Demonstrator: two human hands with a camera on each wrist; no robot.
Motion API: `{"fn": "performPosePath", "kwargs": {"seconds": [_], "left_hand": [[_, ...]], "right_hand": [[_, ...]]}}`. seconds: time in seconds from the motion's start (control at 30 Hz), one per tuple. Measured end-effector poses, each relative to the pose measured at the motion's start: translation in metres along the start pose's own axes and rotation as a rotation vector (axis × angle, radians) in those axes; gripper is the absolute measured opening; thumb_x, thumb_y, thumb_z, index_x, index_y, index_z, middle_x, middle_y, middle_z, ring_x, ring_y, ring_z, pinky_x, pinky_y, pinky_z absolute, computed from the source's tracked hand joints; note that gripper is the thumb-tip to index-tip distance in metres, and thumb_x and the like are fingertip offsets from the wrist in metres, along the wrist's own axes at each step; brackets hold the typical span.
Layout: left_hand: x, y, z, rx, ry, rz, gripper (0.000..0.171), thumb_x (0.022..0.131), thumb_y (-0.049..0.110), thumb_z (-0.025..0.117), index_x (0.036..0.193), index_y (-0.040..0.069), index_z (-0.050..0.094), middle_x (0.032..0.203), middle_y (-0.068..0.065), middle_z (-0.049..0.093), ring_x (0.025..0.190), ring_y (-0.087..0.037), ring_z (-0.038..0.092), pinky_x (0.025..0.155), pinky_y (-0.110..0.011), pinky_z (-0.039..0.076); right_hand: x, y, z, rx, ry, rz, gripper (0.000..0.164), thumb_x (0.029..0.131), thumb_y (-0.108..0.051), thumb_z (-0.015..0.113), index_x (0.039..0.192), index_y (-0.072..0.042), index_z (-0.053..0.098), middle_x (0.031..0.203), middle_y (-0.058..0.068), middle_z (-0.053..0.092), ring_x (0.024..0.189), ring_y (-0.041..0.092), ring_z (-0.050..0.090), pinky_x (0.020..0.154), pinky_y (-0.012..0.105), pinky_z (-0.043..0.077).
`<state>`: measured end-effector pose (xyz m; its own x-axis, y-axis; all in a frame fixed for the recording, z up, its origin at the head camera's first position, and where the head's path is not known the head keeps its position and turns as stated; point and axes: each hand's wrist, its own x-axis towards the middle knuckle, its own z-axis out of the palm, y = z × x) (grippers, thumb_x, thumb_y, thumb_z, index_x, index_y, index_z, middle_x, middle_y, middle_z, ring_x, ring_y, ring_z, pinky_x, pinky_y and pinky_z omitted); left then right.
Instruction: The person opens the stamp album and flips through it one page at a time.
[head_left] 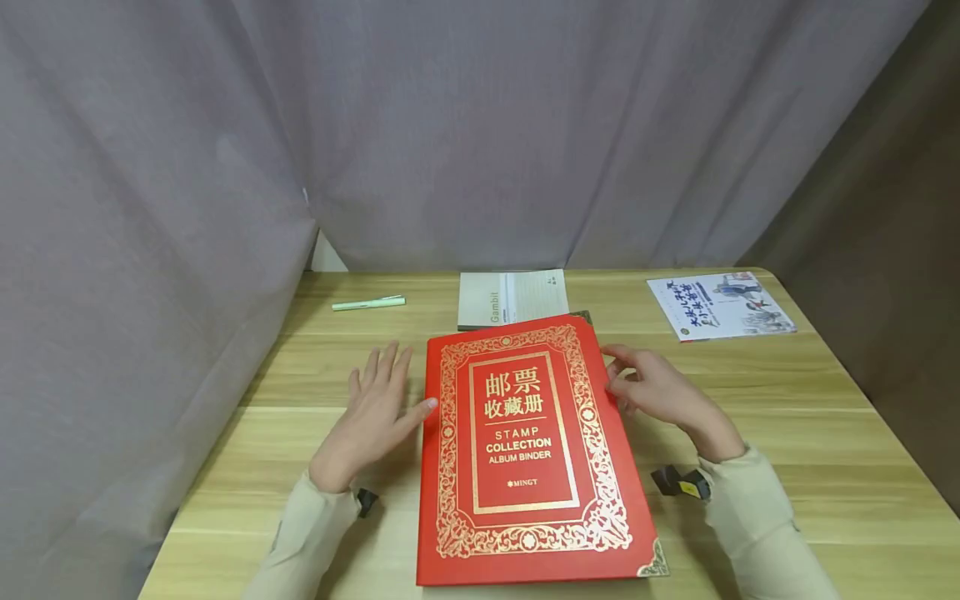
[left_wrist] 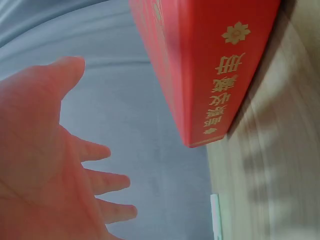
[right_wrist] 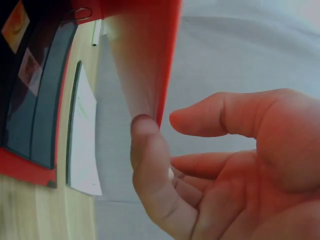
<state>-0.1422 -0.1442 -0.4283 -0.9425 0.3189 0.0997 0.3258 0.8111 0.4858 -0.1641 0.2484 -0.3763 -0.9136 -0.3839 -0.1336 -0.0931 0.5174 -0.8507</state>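
red stamp album [head_left: 525,437]: between the hands, front cover [right_wrist: 147,60] lifted | left hand [head_left: 367,425]: spread wide, thumb near the spine [left_wrist: 220,85] | right hand [head_left: 660,392]: index finger hooked inside the cover edge, thumb just off it | green pen [head_left: 369,303]: beyond left hand | illustrated booklet [head_left: 720,305]: beyond right hand

Wood-grain tabletop [head_left: 795,408], four items laid on it.
Red stamp collection album binder [head_left: 528,450] set near the front edge, its front cover [right_wrist: 145,55] raised off the black pages [right_wrist: 45,95]. Just beyond it, a Gambit notebook [head_left: 517,297] is laid flat, partly hidden in the head view. A light-green pen [head_left: 369,303] is placed far left, an illustrated Chinese-titled booklet [head_left: 722,306] far right.
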Motion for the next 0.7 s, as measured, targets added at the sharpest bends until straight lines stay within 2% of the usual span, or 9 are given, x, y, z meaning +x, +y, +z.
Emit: {"fn": "performPosePath", "kwargs": {"seconds": [0.2, 0.5, 0.7], "left_hand": [[-0.002, 0.010, -0.002, 0.055, 0.028, 0.034, 0.088, 0.098, 0.053, 0.059, 0.159, 0.003, 0.021, 0.166, -0.023, 0.013, 0.150, -0.049, 0.009, 0.111, -0.075, 0.007], [-0.005, 0.032, -0.015, 0.077, 0.046, 0.147, 0.084, 0.098, 0.051, 0.061, 0.160, 0.007, 0.026, 0.162, -0.020, 0.026, 0.144, -0.045, 0.030, 0.111, -0.070, 0.024], [-0.009, 0.044, -0.020, 0.104, 0.058, 0.203, 0.082, 0.098, 0.055, 0.059, 0.159, 0.009, 0.030, 0.162, -0.018, 0.027, 0.140, -0.044, 0.036, 0.109, -0.067, 0.030]], "right_hand": [[-0.006, -0.006, -0.004, -0.007, 0.008, -0.058, 0.062, 0.090, 0.008, 0.051, 0.147, 0.019, 0.030, 0.102, 0.020, 0.059, 0.062, 0.020, 0.061, 0.053, 0.031, 0.052], [-0.009, -0.025, -0.006, -0.029, 0.038, -0.139, 0.061, 0.087, 0.010, 0.054, 0.145, 0.017, 0.037, 0.107, 0.020, 0.064, 0.071, 0.015, 0.064, 0.061, 0.028, 0.053], [-0.009, -0.033, -0.003, 0.009, 0.071, -0.193, 0.057, 0.087, 0.012, 0.052, 0.143, 0.017, 0.042, 0.110, 0.024, 0.064, 0.074, 0.015, 0.067, 0.067, 0.030, 0.056]]}}
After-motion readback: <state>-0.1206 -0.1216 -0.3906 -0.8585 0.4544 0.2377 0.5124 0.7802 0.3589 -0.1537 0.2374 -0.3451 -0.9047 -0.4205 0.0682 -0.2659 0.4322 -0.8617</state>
